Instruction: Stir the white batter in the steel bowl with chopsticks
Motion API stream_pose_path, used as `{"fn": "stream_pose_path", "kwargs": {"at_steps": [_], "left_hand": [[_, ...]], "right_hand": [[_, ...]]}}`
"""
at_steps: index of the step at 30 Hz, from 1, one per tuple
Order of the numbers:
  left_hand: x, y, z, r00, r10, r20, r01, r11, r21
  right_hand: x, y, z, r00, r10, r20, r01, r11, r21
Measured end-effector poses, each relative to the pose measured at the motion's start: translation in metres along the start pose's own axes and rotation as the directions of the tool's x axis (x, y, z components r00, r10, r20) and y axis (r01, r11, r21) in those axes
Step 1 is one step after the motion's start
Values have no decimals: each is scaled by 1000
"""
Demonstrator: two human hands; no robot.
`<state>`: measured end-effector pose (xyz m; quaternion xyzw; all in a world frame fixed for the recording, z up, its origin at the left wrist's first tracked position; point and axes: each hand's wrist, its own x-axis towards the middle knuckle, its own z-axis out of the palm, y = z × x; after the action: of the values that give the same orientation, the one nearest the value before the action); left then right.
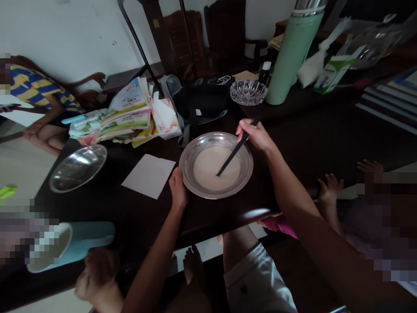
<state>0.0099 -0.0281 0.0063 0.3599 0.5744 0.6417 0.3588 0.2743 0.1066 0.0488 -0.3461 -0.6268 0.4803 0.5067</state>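
On the dark table (130,213), wooden chairs (226,30) beyond, sits a metal bowl (211,140)

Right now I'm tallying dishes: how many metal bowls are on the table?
2: the first bowl holds pale liquid, with the left hand at its rim; the second bowl is farther left, beyond the white paper. Others may be hidden.

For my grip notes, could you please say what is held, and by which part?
Right hand: slim black chopsticks, near the upper end. Left hand: at left rim of round silver metal bowl; grip unclear.
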Motion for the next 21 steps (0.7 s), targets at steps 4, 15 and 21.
{"fn": "stream_pose_path", "kwargs": {"at_steps": [4, 15, 21], "left_hand": [[1, -2, -2, 1000, 10, 3, -10, 1000, -7], [0, 1, -1, 999, -35, -9, 35, 999, -27], [1, 2, -1, 1000, -29, -13, 28, 999, -47]], "right_hand": [[2, 1, -2, 999, -8, -45, 6, 999, -44], [2, 2, -2, 999, -34, -42, 32, 999, -37], [2, 1, -8, 981, -64, -181, 68, 998, 15]]}}
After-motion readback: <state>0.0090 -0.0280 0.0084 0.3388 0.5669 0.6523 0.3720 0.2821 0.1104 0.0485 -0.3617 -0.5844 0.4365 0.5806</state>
